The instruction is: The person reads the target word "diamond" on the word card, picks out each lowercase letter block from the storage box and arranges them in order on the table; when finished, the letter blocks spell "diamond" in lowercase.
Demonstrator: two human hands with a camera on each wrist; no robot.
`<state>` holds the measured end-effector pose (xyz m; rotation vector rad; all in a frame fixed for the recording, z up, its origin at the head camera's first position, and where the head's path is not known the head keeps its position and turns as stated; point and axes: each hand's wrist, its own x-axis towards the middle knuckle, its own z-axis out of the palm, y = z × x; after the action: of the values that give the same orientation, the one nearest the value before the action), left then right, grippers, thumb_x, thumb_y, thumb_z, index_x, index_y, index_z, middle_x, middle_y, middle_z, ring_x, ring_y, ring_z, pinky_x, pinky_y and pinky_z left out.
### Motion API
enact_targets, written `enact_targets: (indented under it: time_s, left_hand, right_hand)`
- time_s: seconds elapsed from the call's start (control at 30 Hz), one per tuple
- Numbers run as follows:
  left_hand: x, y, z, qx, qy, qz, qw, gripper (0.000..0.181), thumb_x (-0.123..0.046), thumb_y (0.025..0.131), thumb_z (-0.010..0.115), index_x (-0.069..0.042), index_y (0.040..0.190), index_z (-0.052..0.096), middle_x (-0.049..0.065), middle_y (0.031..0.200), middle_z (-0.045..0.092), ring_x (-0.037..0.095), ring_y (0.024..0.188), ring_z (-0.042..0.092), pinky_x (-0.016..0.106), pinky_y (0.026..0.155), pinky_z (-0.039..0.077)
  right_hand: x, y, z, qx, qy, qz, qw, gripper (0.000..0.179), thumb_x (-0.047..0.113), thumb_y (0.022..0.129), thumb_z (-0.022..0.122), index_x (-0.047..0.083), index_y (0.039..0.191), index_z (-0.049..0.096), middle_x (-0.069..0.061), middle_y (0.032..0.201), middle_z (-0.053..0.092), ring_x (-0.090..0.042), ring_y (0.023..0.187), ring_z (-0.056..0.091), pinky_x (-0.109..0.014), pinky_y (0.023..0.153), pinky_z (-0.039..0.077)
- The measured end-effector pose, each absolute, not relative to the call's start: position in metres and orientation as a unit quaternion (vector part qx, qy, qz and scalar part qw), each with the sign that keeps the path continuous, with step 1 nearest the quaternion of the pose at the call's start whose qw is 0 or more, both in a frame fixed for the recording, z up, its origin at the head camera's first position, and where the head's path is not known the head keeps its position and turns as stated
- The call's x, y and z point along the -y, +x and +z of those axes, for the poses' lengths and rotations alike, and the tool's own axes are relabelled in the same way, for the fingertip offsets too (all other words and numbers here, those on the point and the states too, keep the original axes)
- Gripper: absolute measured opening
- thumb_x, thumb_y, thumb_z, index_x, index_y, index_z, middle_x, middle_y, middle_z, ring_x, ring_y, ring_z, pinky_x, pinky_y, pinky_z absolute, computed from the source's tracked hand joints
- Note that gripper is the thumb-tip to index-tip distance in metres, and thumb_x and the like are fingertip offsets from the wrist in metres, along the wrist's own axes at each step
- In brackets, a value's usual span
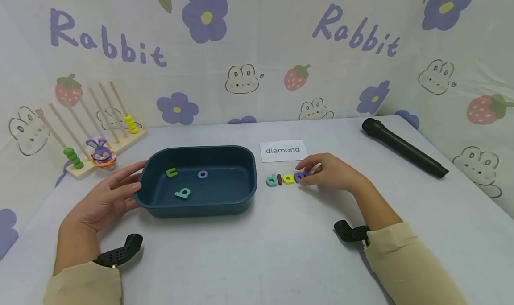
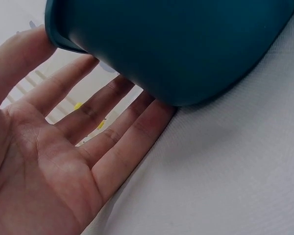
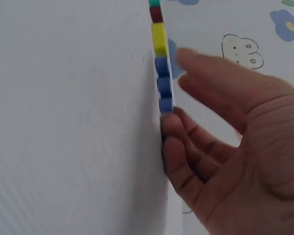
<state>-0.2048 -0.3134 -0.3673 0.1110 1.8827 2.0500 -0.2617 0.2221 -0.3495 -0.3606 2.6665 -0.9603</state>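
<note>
Shows dark teal on the tray (image 1: 201, 210); green, teal and violet on the letters (image 1: 178, 195) within; teal, dark red, yellow and blue along the letter row (image 1: 279, 179); black print (image 1: 283, 150) on the white card (image 1: 283, 158); beige on the sleeves (image 1: 409, 260); and purple flowers (image 1: 217, 17) across the white backdrop (image 1: 257, 42).

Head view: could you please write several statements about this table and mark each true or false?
1. The dark teal, rounded rectangular tray holds three small coloured letters. True.
2. The person's left hand touches the tray. True.
3. The white rectangular card reads "flower". False: the card reads "diamond".
4. The right hand is inside the tray. False: the right hand is at the blue letter m.
5. The long black microphone lies left of the tray. False: the microphone lies to its right.
</note>
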Motion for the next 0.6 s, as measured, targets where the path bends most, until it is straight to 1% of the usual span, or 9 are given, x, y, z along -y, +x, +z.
enact_targets:
  time_s: [0.1, 0.2, 0.3, 0.43, 0.6]
  left_hand:
    - [0.312, -0.204, -0.368, -0.67, 0.041, 0.72, 0.176, 0.061, -0.016, 0.108, 0.053, -0.027, 0.163, 0.031, 0.003, 0.159, 0.03, 0.006, 0.121, 0.064, 0.03, 0.095, 0.059]
    - [0.312, -0.203, -0.37, -0.674, 0.042, 0.717, 0.176, 0.061, -0.016, 0.108, 0.053, -0.027, 0.164, 0.031, 0.002, 0.158, 0.031, 0.006, 0.121, 0.064, 0.03, 0.095, 0.059]
    - [0.313, -0.202, -0.371, -0.675, 0.041, 0.715, 0.179, 0.061, -0.017, 0.108, 0.053, -0.027, 0.164, 0.03, 0.003, 0.159, 0.03, 0.006, 0.121, 0.064, 0.03, 0.096, 0.059]
    - [0.314, -0.202, -0.371, -0.674, 0.038, 0.716, 0.179, 0.061, -0.017, 0.108, 0.053, -0.028, 0.164, 0.029, 0.006, 0.163, 0.025, 0.006, 0.121, 0.063, 0.03, 0.096, 0.059]
    - [0.313, -0.204, -0.368, -0.678, 0.043, 0.712, 0.178, 0.061, -0.018, 0.108, 0.052, -0.028, 0.164, 0.029, 0.008, 0.165, 0.021, 0.005, 0.123, 0.062, 0.029, 0.096, 0.058]
  right_hand:
    - [-0.228, -0.26, -0.344, -0.918, -0.12, -0.346, 0.149, 0.041, 0.029, 0.092, 0.077, 0.016, 0.131, 0.07, -0.011, 0.127, 0.065, -0.027, 0.104, 0.061, -0.032, 0.083, 0.051]
    - [-0.228, -0.258, -0.339, -0.916, -0.112, -0.359, 0.142, 0.041, 0.031, 0.095, 0.072, 0.015, 0.133, 0.069, -0.011, 0.13, 0.064, -0.027, 0.107, 0.062, -0.032, 0.085, 0.053]
    - [-0.225, -0.257, -0.333, -0.914, -0.11, -0.368, 0.127, 0.039, 0.031, 0.098, 0.069, 0.013, 0.133, 0.068, -0.011, 0.129, 0.064, -0.027, 0.107, 0.062, -0.032, 0.086, 0.054]
    - [-0.214, -0.261, -0.323, -0.906, -0.126, -0.389, 0.109, 0.037, 0.03, 0.099, 0.067, 0.01, 0.131, 0.069, -0.011, 0.127, 0.065, -0.03, 0.109, 0.064, -0.035, 0.089, 0.055]
    - [-0.198, -0.265, -0.307, -0.902, -0.149, -0.394, 0.093, 0.032, 0.029, 0.1, 0.066, 0.012, 0.128, 0.07, -0.01, 0.128, 0.066, -0.032, 0.109, 0.063, -0.039, 0.091, 0.055]
